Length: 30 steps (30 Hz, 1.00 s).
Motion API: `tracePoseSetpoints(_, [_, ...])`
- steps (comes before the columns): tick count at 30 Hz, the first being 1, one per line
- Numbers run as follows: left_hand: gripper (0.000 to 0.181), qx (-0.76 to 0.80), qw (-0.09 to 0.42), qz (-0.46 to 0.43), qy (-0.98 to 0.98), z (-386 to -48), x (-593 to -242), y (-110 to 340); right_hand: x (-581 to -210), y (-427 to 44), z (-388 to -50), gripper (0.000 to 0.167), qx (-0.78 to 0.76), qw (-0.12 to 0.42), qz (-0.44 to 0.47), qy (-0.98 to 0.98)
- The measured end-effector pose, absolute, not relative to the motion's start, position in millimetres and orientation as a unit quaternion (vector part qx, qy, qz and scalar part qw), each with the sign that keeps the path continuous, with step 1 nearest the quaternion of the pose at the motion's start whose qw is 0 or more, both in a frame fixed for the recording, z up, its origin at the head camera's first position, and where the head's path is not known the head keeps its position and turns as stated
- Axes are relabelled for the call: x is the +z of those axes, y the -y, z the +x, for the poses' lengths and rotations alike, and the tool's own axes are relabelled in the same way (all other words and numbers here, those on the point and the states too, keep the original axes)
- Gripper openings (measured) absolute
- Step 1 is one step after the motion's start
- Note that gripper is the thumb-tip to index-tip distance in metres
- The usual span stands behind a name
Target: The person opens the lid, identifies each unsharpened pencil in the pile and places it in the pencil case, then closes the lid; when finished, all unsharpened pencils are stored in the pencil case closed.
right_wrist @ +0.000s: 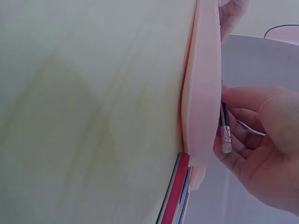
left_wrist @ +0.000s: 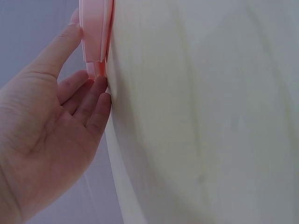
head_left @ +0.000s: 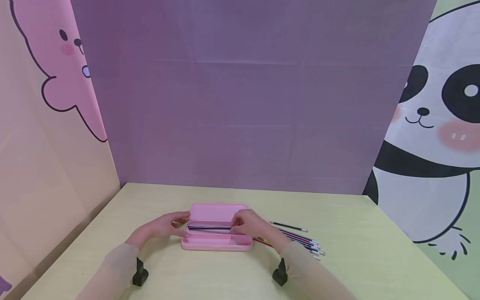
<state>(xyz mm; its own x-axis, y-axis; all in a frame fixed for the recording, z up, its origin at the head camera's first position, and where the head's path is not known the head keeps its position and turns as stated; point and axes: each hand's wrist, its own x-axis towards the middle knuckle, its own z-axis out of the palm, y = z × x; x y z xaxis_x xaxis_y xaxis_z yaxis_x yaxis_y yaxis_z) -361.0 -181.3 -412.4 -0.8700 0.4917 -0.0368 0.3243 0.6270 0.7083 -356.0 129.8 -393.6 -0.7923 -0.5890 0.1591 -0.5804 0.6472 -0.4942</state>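
An open pink pencil case (head_left: 206,242) lies on the table, its lid (head_left: 217,212) folded back. My left hand (head_left: 163,226) is at the case's left end; in the left wrist view the thumb touches the case wall and the other fingers are by the lid's edge. With thumb and fingers, my right hand (head_left: 252,225) pinches a dark pencil with a white eraser (right_wrist: 226,141) over the right part of the case. Dark pencils (head_left: 210,228) lie lengthwise in the rear compartment; how many is too small to tell.
Right of the case, several pencils (head_left: 303,241) lie in a loose bundle, partly behind my right wrist. A single black pencil (head_left: 288,226) lies behind them. The wooden table (head_left: 225,275) reaches back to a purple panel (head_left: 243,104).
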Motion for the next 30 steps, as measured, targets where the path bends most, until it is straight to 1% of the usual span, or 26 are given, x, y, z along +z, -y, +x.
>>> tracePoseSetpoints(19, [0.082, 0.365, 0.111, 0.230, -0.895, -364, -415, 183, -403, -123, -367, 0.009, -0.233, -0.001, -0.326, -0.916])
tracePoseSetpoints(25, [0.082, 0.365, 0.111, 0.235, -0.894, -362, -413, 182, -404, -124, -369, 0.009, -0.228, -0.012, -0.336, -0.914])
tracePoseSetpoints(30, [0.081, 0.368, 0.114, 0.231, -0.893, -363, -413, 182, -404, -125, -371, 0.009, -0.222, -0.011, -0.321, -0.921])
